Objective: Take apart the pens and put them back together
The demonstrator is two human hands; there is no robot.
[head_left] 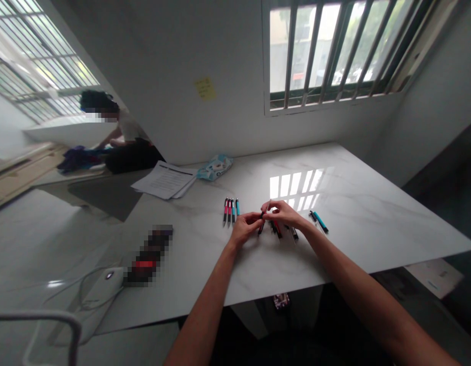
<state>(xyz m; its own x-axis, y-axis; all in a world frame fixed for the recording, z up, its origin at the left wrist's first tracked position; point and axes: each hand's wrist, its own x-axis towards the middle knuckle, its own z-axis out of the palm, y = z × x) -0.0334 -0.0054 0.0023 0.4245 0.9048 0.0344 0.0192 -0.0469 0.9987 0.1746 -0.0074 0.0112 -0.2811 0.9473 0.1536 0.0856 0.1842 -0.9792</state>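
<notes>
My left hand and my right hand meet above the white table, fingertips pinched together around a small dark pen part. Its exact shape is too small to make out. To the left of my hands, several assembled pens with red or teal barrels lie side by side. Below my right hand are dark and red pen pieces, partly hidden by the fingers, with a black-and-clear piece beside them. Right of my right wrist lies a teal pen barrel, next to a thin pale piece.
Printed papers and a blue-white soft packet lie by the wall. A pixelated dark object and a white device with a cable are at left. Another person sits beyond the partition. The marble-patterned table extends right.
</notes>
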